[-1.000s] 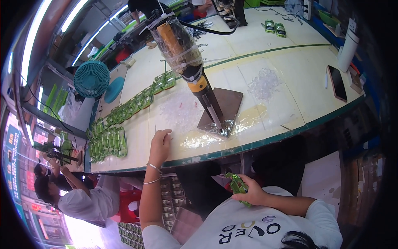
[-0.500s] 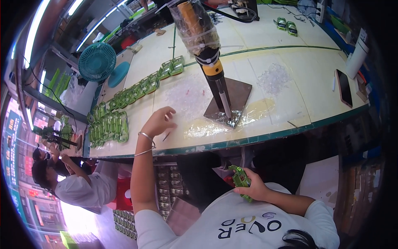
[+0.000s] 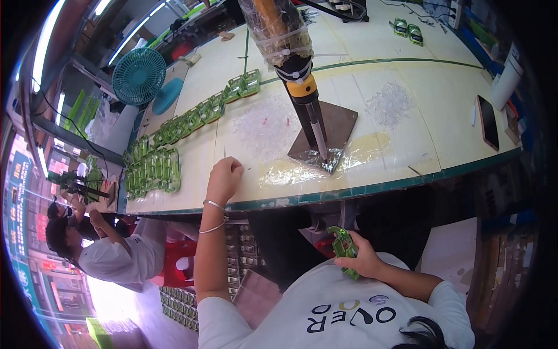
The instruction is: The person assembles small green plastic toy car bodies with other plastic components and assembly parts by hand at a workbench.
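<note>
My right hand (image 3: 366, 259) grips a green toy car body (image 3: 344, 251) close to my shirt, below the table edge. Over the front part of the table, my left hand (image 3: 225, 178) is closed, its fingers curled in. What it holds, if anything, is hidden. Right of that hand, a pen-shaped metal tip on a black and yellow upright tool (image 3: 303, 88) points down at a brown metal plate (image 3: 342, 120) covered in part by clear film. Several more green car bodies (image 3: 200, 116) stand in rows at the left.
Heaps of small clear plastic bits (image 3: 390, 104) lie on the table. A phone (image 3: 487, 122) and a white bottle (image 3: 507, 75) are at the right edge. Two green cars (image 3: 407, 30) sit at the back. A teal fan (image 3: 139, 77) and another person (image 3: 119, 256) are at the left.
My left hand has curled its fingers and shifted slightly right; the thin dark piece beside it on the table no longer shows. My right hand still holds the car body.
</note>
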Motion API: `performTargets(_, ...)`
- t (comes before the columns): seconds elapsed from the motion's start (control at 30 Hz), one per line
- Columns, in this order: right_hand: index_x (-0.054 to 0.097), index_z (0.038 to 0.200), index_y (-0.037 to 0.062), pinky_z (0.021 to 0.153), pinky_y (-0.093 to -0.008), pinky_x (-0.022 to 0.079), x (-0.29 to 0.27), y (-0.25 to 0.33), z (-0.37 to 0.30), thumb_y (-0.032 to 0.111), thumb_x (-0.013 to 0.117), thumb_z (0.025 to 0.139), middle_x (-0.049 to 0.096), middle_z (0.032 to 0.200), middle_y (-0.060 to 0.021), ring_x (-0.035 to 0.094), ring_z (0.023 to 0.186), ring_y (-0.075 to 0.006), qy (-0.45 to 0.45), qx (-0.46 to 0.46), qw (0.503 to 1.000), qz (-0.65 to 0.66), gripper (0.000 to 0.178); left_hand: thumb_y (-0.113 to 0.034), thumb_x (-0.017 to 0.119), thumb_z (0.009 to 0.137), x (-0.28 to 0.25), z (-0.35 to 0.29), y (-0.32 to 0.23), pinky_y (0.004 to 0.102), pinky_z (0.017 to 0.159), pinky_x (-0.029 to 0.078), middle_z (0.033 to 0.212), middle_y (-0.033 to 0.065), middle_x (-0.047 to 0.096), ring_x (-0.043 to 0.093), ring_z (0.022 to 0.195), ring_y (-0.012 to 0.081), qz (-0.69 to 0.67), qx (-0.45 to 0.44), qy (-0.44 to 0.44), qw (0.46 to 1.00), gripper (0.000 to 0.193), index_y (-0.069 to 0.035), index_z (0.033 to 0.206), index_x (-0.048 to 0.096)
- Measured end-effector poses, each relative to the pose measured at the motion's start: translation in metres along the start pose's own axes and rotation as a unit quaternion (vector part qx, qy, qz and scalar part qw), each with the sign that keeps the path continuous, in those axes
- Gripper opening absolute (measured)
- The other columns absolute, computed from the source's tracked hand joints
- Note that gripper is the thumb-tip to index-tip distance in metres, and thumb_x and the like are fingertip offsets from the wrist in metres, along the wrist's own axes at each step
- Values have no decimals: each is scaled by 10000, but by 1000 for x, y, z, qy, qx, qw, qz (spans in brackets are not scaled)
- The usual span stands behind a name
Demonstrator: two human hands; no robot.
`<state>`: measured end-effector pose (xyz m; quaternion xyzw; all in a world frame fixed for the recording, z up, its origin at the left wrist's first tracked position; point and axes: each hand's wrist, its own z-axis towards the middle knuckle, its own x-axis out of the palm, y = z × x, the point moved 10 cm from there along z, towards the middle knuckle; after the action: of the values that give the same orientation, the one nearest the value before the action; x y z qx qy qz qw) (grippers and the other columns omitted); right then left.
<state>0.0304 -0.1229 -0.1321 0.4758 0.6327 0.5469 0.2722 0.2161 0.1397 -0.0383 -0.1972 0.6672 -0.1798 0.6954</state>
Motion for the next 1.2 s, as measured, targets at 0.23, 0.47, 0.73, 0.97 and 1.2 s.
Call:
performTargets(0.23, 397, 1126, 13, 792, -264, 394, -2, 3, -7, 118, 674, 666, 525, 962, -67, 496, 886, -130, -5, -1, 1000, 8, 547, -66, 554, 694, -12, -12, -32, 294, 566, 434, 652, 131, 564, 549, 596, 218, 141, 76, -64, 985, 88, 13, 732, 563)
performTargets(0.47, 385, 1138, 7, 762, -249, 412, 0, 14, -7, 120, 676, 667, 522, 956, -83, 503, 859, -115, 78, 69, 976, 191, 565, 19, 530, 749, 10, -72, -65, 198, 557, 428, 705, 58, 567, 530, 620, 99, -485, 7, 53, 873, 183, 35, 928, 561)
performTargets(0.73, 370, 1165, 17, 744, -299, 447, -30, 97, -2, 203, 704, 628, 513, 1000, -128, 542, 854, -210, -71, -161, 970, -169, 659, 70, 569, 703, 30, -126, -133, 215, 584, 449, 753, 89, 582, 546, 667, 132, -624, 65, 114, 770, 221, 57, 923, 566)
performTargets(0.97, 426, 1112, 19, 720, -358, 443, -33, 137, -15, 171, 711, 548, 532, 934, -149, 536, 835, -302, -175, -303, 860, -372, 649, 51, 638, 644, 28, -144, -186, 199, 620, 377, 782, 56, 485, 466, 707, 123, -365, 236, 38, 900, 260, 25, 897, 588)
performTargets(1.2, 449, 1091, 24, 703, -354, 424, -28, 145, -24, 125, 704, 488, 533, 918, -129, 530, 812, -282, -200, -359, 797, -442, 662, 54, 651, 608, 25, -148, -201, 213, 586, 381, 738, 56, 478, 468, 670, 143, -242, 278, 15, 929, 268, 4, 867, 601)
